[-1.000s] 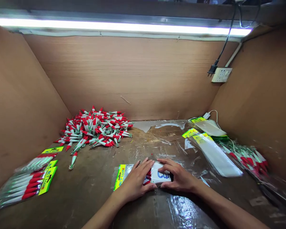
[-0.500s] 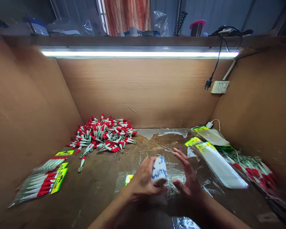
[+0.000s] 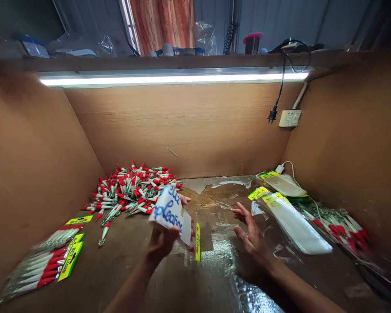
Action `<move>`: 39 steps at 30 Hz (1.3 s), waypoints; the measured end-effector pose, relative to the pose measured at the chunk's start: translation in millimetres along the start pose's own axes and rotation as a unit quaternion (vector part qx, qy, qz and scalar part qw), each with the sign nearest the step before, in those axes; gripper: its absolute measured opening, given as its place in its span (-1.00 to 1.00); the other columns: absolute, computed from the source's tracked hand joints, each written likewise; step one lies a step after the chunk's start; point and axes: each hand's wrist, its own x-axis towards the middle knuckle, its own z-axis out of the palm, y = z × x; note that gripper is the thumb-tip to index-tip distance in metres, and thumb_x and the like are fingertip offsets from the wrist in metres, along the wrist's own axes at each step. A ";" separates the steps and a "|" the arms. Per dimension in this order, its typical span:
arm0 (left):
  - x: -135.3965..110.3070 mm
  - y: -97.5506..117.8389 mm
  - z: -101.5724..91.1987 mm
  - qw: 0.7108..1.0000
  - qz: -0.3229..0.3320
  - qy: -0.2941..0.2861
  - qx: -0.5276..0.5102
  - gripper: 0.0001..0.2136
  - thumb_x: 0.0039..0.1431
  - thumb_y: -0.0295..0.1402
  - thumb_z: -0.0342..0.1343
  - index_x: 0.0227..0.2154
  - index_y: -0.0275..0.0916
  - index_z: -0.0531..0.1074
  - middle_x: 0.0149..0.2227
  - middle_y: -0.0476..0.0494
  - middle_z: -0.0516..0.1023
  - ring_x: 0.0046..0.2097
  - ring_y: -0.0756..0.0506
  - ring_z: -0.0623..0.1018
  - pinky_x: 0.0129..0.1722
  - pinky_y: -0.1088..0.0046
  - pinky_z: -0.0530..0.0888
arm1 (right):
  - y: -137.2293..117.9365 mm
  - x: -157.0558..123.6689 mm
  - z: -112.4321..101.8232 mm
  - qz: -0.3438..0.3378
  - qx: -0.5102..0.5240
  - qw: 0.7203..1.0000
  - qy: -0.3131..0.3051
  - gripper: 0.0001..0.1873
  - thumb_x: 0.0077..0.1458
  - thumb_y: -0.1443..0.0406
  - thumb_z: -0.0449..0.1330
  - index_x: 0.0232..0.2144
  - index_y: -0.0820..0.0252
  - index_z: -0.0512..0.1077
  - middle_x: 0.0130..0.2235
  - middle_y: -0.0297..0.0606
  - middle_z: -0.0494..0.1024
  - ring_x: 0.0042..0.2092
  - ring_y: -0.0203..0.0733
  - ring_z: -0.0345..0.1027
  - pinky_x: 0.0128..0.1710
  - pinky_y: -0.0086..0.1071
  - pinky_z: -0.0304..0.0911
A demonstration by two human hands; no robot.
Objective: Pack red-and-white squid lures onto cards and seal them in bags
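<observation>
Packet and 1 lettered block appear pinched in the grip of the left hand, near-right of the lure pile; the right hand spreads empty. Carrying seems the step; the next move calls for steadiness.

"BCT LURE" on yellow headers

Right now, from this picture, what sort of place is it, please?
Probably a small packing bench: there is a heap of red-and-white lures, filled packets with yellow labels on the left, and flat clear bags with similar labels on the right.
</observation>
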 end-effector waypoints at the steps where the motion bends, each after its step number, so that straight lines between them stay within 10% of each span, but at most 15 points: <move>1: 2.1 2.1 -0.2 0.999 0.000 0.003 -0.052 -0.37 0.04 0.15 0.11 0.06 -0.18 0.34 -0.23 -0.21 0.54 -0.26 -0.27 0.58 -0.34 0.16 0.55 | 0.3 -0.2 -0.5 0.001 0.002 1.000 -0.001 -0.33 0.29 0.09 0.03 0.35 0.04 -0.07 0.19 -0.09 0.32 0.17 0.02 0.27 0.20 -0.03 0.20; 7: 10.5 -4.5 15.6 0.986 0.026 -0.013 -0.166 -0.23 0.02 0.21 0.10 0.21 -0.18 0.24 -0.07 -0.22 0.52 0.11 -0.34 0.43 0.19 0.05 0.27 | -13.9 7.6 3.6 0.012 0.035 0.998 -0.054 -0.37 0.28 0.07 0.04 0.32 0.05 0.03 0.21 -0.08 0.32 0.21 0.03 0.23 0.21 0.00 0.16; 18: -11.1 -70.5 4.4 0.902 -0.127 -0.158 -0.382 -0.25 0.05 0.19 0.17 0.15 -0.27 0.37 0.08 -0.35 0.51 0.20 -0.39 0.39 0.22 0.04 0.19 | -82.6 95.1 58.4 -0.006 0.196 0.957 -0.215 -0.13 -0.03 0.13 0.38 0.28 0.04 0.15 0.01 -0.19 0.49 -0.01 -0.07 0.39 0.05 -0.10 0.32; 22: -8.8 -64.4 5.9 0.885 -0.119 -0.143 -0.428 -0.07 0.03 0.33 -0.01 0.23 -0.40 0.25 0.22 -0.52 0.32 0.28 -0.44 0.27 0.26 -0.03 0.08 | -78.7 115.0 70.8 0.045 0.330 0.939 -0.079 -0.29 0.03 0.15 0.33 0.20 0.09 0.24 -0.13 -0.24 0.53 -0.16 -0.17 0.45 -0.12 -0.28 0.41; 26: -0.6 -56.6 9.1 0.866 -0.137 -0.115 -0.468 -0.11 0.14 0.32 -0.17 0.30 -0.32 0.11 0.23 -0.51 0.31 0.23 -0.41 0.34 0.22 -0.05 0.11 | -46.4 125.8 39.1 0.072 0.358 0.928 0.070 -0.32 0.07 0.10 0.30 0.20 0.05 0.22 -0.05 -0.21 0.54 -0.15 -0.17 0.47 -0.16 -0.29 0.43; 32: 5.8 -56.6 10.0 0.843 -0.171 -0.090 -0.503 -0.15 0.17 0.31 -0.23 0.37 -0.12 -0.13 0.31 -0.42 0.19 0.22 -0.34 0.36 0.16 0.04 0.20 | 9.4 126.5 -13.0 0.088 0.012 0.992 0.093 -0.25 -0.08 0.05 0.36 0.14 0.17 0.33 -0.02 -0.04 0.51 -0.01 0.10 0.42 -0.03 0.00 0.36; 39: 4.0 -45.2 22.6 0.830 -0.184 -0.058 -0.523 -0.15 0.19 0.29 -0.24 0.38 -0.10 -0.23 0.27 -0.34 0.25 0.16 -0.28 0.43 0.19 0.07 0.18 | -36.7 94.8 57.6 -0.009 0.015 0.966 -0.257 -0.66 0.17 0.08 0.19 -0.11 0.15 0.54 -0.17 -0.16 0.60 -0.19 -0.09 0.48 -0.17 -0.25 0.39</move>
